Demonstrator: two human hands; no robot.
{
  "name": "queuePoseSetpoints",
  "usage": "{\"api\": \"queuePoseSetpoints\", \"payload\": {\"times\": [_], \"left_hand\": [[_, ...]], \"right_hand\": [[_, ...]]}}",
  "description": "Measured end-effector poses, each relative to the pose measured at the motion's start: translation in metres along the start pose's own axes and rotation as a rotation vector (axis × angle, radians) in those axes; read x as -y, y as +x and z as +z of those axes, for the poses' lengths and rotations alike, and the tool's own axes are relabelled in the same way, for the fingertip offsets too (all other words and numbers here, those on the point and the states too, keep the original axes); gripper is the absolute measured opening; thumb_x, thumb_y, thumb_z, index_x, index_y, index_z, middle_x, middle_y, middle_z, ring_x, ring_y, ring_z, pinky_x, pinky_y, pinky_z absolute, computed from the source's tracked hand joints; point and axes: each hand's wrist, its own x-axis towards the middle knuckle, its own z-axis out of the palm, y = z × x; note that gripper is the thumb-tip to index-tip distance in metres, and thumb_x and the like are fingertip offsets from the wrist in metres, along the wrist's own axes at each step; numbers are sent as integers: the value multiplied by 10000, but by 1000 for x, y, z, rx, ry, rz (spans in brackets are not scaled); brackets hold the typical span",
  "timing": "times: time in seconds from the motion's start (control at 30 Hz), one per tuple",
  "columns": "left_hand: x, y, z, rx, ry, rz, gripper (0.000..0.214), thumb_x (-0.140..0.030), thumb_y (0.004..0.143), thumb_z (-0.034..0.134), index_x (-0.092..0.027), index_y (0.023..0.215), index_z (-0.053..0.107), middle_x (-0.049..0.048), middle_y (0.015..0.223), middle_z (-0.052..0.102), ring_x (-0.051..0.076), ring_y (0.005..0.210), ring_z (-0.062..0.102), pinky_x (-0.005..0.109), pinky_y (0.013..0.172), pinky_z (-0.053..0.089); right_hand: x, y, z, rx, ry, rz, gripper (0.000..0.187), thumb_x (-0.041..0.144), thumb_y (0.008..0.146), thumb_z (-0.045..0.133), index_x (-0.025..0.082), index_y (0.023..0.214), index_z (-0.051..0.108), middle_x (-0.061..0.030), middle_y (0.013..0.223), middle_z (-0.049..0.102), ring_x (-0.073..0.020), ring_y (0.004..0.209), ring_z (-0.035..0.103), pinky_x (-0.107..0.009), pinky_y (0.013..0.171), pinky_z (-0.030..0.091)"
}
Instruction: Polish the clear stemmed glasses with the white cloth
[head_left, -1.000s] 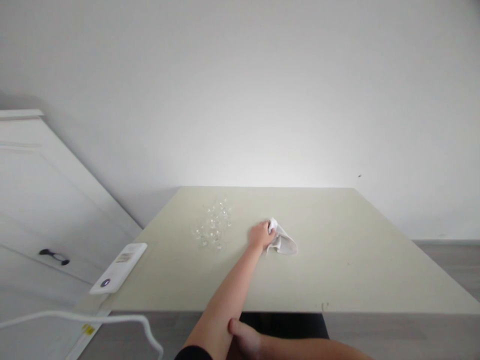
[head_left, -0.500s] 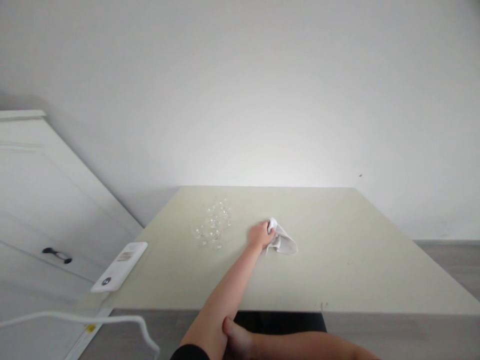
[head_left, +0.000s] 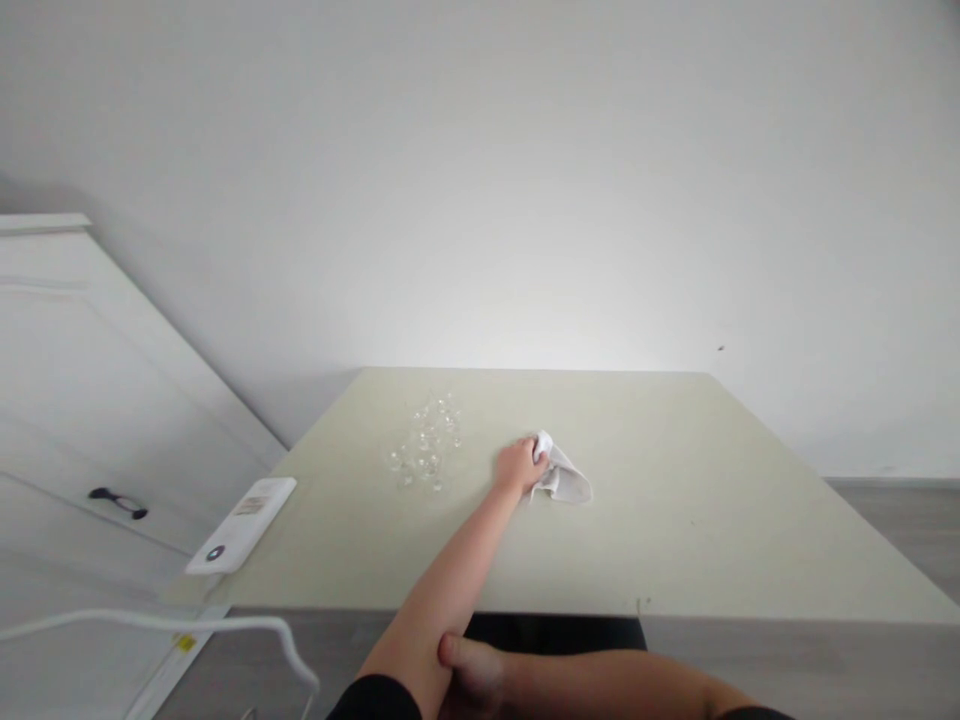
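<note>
So the white cloth (head_left: 568, 484) is bunched in the left hand (head_left: 517, 465) around mid-table (head_left: 675, 500), with its loose end spread out to the right and its long axis angled from far left to near right. The right hand (head_left: 476, 668) is parked farther from it, clasped around the left forearm (head_left: 442, 590), its fingers mostly hidden. Clear bits (head_left: 429, 463) are scattered left of the cloth. Container-wise, a cabinet (head_left: 97, 380) is seen at far left, contents can't be told.

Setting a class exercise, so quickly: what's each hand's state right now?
Left hand: closed, holding the cloth.
Right hand: holding the left forearm.
</note>
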Motion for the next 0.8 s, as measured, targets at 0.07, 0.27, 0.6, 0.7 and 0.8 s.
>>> {"api": "queuePoseSetpoints", "payload": {"times": [0.07, 0.27, 0.6, 0.7, 0.8], "left_hand": [[0, 0, -1, 4, -1, -2, 338, -477, 914, 444, -234, 1069, 622, 79, 1090, 684, 219, 970, 653, 297, 798, 458], [0, 0, -1, -4, -1, 17, 345, -474, 913, 441, -227, 1068, 625, 86, 1086, 686, 228, 946, 658, 309, 781, 467], [4, 3, 6, -21, -1, 20, 335, -486, 910, 443, -231, 1035, 621, 76, 1060, 690, 217, 928, 662, 293, 756, 457], [6, 4, 8, -41, 2, 39, 336, -484, 911, 436, -224, 1024, 617, 78, 1044, 692, 220, 911, 665, 295, 731, 453], [6, 5, 10, -53, 9, 45, 341, -481, 913, 429, -217, 1021, 615, 79, 1038, 694, 222, 896, 667, 299, 717, 451]], "right_hand": [[-1, 0, -1, -15, 6, -7, 1018, 622, 320, 857, 104, 1163, 619, -182, 1232, 647, -383, 1271, 491, -492, 1051, 355], [5, -6, 1, 48, 21, -38, 848, 572, 486, 814, 105, 1165, 615, -172, 1259, 636, -351, 1344, 425, -488, 1083, 318], [2, -3, 2, -2, 0, -20, 941, 610, 377, 847, 109, 1144, 633, -190, 1263, 631, -389, 1294, 471, -516, 1058, 356], [4, -8, 2, 8, 21, -47, 874, 566, 473, 820, 92, 1176, 607, -202, 1285, 614, -371, 1342, 423, -516, 1090, 306], [7, -12, 4, 5, 31, -50, 836, 545, 495, 805, 83, 1162, 603, -208, 1285, 612, -363, 1366, 394, -502, 1104, 284]]}}
